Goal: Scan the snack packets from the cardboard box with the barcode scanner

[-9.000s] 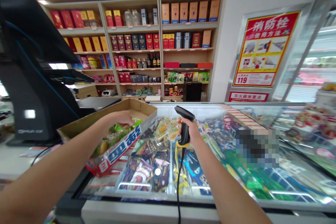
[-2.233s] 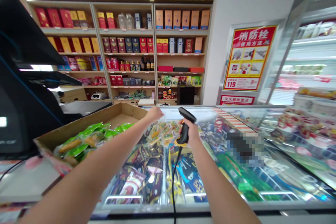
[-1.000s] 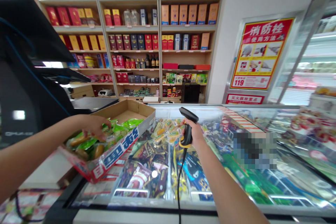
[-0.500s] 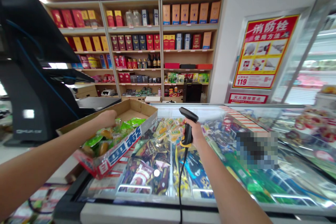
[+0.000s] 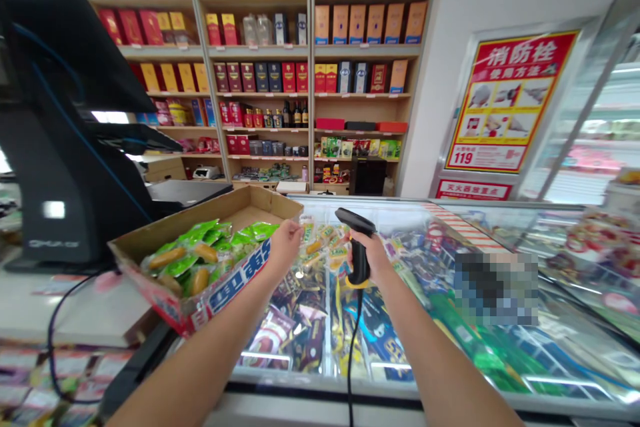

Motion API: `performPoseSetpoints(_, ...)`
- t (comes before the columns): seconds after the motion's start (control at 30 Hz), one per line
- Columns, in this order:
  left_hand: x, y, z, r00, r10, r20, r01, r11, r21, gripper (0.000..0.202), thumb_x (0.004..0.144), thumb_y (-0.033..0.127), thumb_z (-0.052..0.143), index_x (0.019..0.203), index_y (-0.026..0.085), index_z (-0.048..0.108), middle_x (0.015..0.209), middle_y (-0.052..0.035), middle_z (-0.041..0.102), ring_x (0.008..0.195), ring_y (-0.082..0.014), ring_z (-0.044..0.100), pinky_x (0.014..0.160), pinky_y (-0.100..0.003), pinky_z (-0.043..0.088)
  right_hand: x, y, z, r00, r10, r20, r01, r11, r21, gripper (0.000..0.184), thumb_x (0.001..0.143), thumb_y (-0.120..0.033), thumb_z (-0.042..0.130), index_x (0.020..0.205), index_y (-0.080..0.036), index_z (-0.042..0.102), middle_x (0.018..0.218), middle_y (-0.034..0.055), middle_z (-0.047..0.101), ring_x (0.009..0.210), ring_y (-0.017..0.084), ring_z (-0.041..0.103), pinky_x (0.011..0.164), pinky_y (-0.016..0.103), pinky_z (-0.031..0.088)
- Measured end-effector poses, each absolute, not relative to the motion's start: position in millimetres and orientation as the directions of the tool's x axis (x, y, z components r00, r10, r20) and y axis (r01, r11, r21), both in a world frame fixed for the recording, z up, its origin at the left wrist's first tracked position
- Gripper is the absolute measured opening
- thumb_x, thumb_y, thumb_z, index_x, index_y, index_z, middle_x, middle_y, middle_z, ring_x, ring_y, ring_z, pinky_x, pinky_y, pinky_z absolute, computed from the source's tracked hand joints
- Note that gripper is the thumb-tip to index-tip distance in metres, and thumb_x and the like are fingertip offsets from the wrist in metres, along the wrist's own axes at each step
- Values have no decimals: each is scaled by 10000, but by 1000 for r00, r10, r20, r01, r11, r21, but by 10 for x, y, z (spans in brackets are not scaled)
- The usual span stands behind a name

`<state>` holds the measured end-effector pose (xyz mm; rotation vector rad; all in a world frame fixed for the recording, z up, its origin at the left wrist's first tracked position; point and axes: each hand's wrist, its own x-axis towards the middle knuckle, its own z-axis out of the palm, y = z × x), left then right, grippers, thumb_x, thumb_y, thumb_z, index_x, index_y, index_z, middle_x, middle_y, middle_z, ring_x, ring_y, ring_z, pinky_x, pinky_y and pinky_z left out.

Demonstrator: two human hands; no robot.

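Note:
My right hand (image 5: pixel 370 255) is wrapped around the grip of a black and yellow barcode scanner (image 5: pixel 359 247), held upright above the glass-topped freezer with its cord hanging down. My left hand (image 5: pixel 286 243) is closed in a pinch just past the right rim of an open cardboard box (image 5: pixel 240 199). Whatever its fingertips hold cannot be told apart from the packs behind. Inside the box lie several green and clear packets (image 5: pixel 204 252) with brown, sausage-shaped food. The box is tilted and rests partly on the freezer edge.
Beneath both arms is the glass-topped freezer (image 5: pixel 320 387) full of wrapped ice creams. At left stands a black checkout terminal (image 5: pixel 55 167) on a white counter (image 5: pixel 75 313). Shelves of boxed bottles (image 5: pixel 260 78) line the back wall. A red poster (image 5: pixel 510 100) hangs at right.
My left hand has moved right, from inside the box to beyond its rim, nearer the scanner. The scanner stays in my right hand at about the same place.

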<state>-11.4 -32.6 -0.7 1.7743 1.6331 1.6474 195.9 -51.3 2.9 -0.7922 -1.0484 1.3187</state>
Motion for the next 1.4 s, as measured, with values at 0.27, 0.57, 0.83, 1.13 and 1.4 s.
performPoseSetpoints(0.27,-108,-202,-505,-246,724,644,569,-430,701,80,778,204,541,702,197,565,708,-22,626,721,-180,598,723,-313,469,1853,-649,21,-260,960,108,-132,76,-988,221,625,-343,715,678,-148,625,621,24,672,326,130,543,323,242,418)
performPoseSetpoints(0.57,-85,-267,-422,-191,673,714,587,-505,633,121,783,158,532,673,208,526,705,-18,593,721,-164,586,685,-283,481,1799,-641,-32,-207,970,126,-105,106,-989,233,637,-346,723,691,-137,634,649,41,680,339,136,559,339,245,428)
performPoseSetpoints(0.83,-102,-232,-461,-175,646,743,596,-531,603,117,792,156,516,683,198,523,731,-35,584,731,-172,574,668,-292,484,1764,-673,-19,-248,962,116,-151,80,-985,216,638,-340,701,699,-149,621,594,20,654,326,136,539,324,246,402)
performPoseSetpoints(1.13,-82,-229,-465,-164,667,727,610,-510,606,136,796,145,510,673,200,520,719,-28,572,729,-166,569,662,-278,491,1768,-676,-36,-249,964,94,-124,64,-990,234,633,-359,710,661,-153,605,539,14,632,329,138,541,329,237,415)
performPoseSetpoints(1.4,-85,-218,-491,-151,664,732,606,-523,599,145,809,166,509,671,209,515,709,-21,568,729,-166,569,666,-274,490,1777,-647,-55,-237,967,99,-144,66,-987,234,636,-369,711,678,-155,625,500,16,629,328,143,542,336,236,415)
